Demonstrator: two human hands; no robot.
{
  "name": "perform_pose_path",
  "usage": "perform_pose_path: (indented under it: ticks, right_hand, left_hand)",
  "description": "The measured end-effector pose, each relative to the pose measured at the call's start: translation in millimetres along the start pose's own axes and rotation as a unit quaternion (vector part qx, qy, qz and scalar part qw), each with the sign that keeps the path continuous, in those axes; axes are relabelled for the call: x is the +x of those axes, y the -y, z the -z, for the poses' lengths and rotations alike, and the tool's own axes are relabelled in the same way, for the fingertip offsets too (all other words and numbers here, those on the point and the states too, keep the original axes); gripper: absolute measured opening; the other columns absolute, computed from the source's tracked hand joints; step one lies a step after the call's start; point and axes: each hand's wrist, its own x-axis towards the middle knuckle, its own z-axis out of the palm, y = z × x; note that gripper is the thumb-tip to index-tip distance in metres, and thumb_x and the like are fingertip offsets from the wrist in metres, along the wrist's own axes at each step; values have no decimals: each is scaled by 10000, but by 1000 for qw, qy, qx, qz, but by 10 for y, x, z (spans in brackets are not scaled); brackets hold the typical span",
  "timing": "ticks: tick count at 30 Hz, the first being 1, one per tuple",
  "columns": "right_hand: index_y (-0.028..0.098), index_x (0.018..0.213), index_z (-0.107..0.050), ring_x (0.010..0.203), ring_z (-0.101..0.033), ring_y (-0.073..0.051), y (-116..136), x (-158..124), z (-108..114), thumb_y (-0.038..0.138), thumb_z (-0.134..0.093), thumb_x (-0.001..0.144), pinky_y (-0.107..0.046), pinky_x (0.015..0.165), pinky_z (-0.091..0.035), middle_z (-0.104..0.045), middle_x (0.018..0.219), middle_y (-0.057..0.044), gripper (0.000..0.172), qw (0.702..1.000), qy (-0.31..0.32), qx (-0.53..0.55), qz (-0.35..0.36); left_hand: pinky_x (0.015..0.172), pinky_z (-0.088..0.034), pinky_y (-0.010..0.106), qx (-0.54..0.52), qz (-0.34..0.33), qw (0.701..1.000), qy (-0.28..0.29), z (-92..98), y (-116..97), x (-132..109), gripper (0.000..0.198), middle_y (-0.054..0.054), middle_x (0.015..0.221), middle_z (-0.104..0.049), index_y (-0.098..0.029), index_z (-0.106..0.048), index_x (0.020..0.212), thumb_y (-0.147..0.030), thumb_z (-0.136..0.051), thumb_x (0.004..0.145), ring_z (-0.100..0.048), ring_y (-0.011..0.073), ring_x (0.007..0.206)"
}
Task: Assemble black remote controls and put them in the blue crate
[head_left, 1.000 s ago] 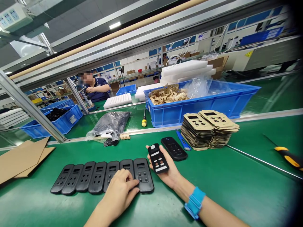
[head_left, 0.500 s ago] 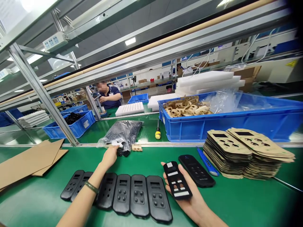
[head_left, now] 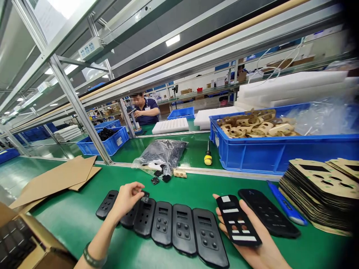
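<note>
My left hand [head_left: 126, 201] pinches a small black keypad piece [head_left: 145, 197] above a row of black remote-control housings [head_left: 184, 231]. Housings at the right of the row have four raised buttons, while a nearer one shows open holes. In my right hand [head_left: 259, 243] lies a black faceplate [head_left: 238, 220] with white strips, tilted up on the palm with the fingers around it. Just right of that hand, a larger black remote-control cover [head_left: 267, 213] rests on the green bench. Loose black keypad pieces [head_left: 155, 181] lie by the mouth of a clear plastic bag [head_left: 164, 153].
Stacked tan adhesive sheets [head_left: 316, 194] and a blue pen-like tool [head_left: 287, 204] lie right. Behind stand a blue bin [head_left: 252, 157] of tan parts and a yellow-black screwdriver [head_left: 208, 158]. Cardboard sheets [head_left: 58, 179] and an open carton [head_left: 42, 243] are left. A co-worker [head_left: 146, 110] sits beyond.
My left hand has come back from the bag toward the housings with a keypad piece in its fingers. My right hand still holds the faceplate. The view has swung left.
</note>
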Motion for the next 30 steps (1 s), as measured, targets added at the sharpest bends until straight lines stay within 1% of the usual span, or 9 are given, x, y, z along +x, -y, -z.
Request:
perform_pose_path:
  ticks: [3, 6, 10, 14, 18, 20, 24, 27, 30]
  right_hand:
    - [154, 1098, -676, 686, -669, -197, 3, -2, 14, 289, -640, 812, -283, 584, -584, -722, 775, -89, 319, 1000, 2, -9, 1]
    - [171, 1069, -691, 685, -674, -206, 3, -7, 22, 292, -657, 794, -288, 588, -592, -726, 785, -86, 303, 1000, 2, -11, -8]
    - [189, 992, -709, 672, -682, -210, 8, -26, -20, 257, -631, 802, -291, 577, -600, -731, 787, -87, 216, 1000, -23, -9, -9]
    - [168, 1008, -695, 630, -684, -206, 28, -42, -70, 218, -550, 829, -294, 520, -595, -732, 772, -100, 236, 997, -71, 0, -20]
    - [178, 1005, -696, 678, -692, -210, 31, -32, -29, 236, -601, 806, -295, 572, -602, -736, 789, -100, 228, 998, -50, -6, -22]
    - [185, 1018, -697, 701, -693, -217, 21, -19, 9, 273, -654, 775, -296, 595, -605, -740, 810, -92, 262, 999, -40, -13, -18]
    - [186, 1076, -682, 678, -683, -208, 2, 6, 56, 324, -692, 751, -290, 612, -599, -737, 794, -85, 353, 999, -17, -19, -26]
    - [178, 1100, -672, 681, -678, -203, -1, 12, 60, 317, -652, 785, -292, 605, -593, -735, 804, -93, 345, 999, -17, -14, -27]
    - [153, 1128, -658, 696, -675, -200, 2, 14, 56, 292, -613, 822, -298, 601, -586, -731, 802, -108, 340, 1000, -15, -10, -21]
  left_hand:
    - [619, -519, 222, -41, 28, 998, 33, -23, 69, -315, 131, 27, 742, -720, -157, -678, 824, -237, -602, 752, -673, 157, 695]
    - [598, -513, 227, -53, 52, 997, 36, -111, 105, -476, 126, 23, 692, -716, -159, -687, 781, -235, -609, 716, -665, 160, 664]
    - [619, -512, 234, -48, 68, 996, 20, -177, 99, -521, 138, 20, 696, -710, -167, -690, 789, -254, -612, 716, -657, 160, 672]
    - [602, -508, 227, -29, 74, 997, 10, -212, 78, -512, 141, 30, 701, -706, -156, -687, 795, -259, -618, 728, -652, 156, 658]
    - [604, -489, 233, 21, 62, 998, 13, -209, 48, -522, 120, 20, 707, -706, -176, -695, 784, -257, -616, 745, -647, 154, 644]
    - [619, -477, 257, 59, 48, 997, 14, -177, 28, -516, 128, 20, 733, -704, -196, -706, 793, -285, -623, 754, -637, 163, 640]
    - [691, -471, 295, 119, 6, 993, 18, -106, 0, -356, 205, 46, 821, -695, -212, -718, 868, -309, -539, 842, -635, 184, 712]
    - [796, -475, 309, 141, -33, 989, 40, -135, 5, -60, 231, 53, 891, -701, -216, -712, 916, -246, -485, 890, -645, 194, 843]
    - [880, -478, 380, 163, -52, 984, 54, -265, 21, 308, 198, 68, 1016, -680, -177, -664, 1017, -249, -513, 909, -629, 203, 953]
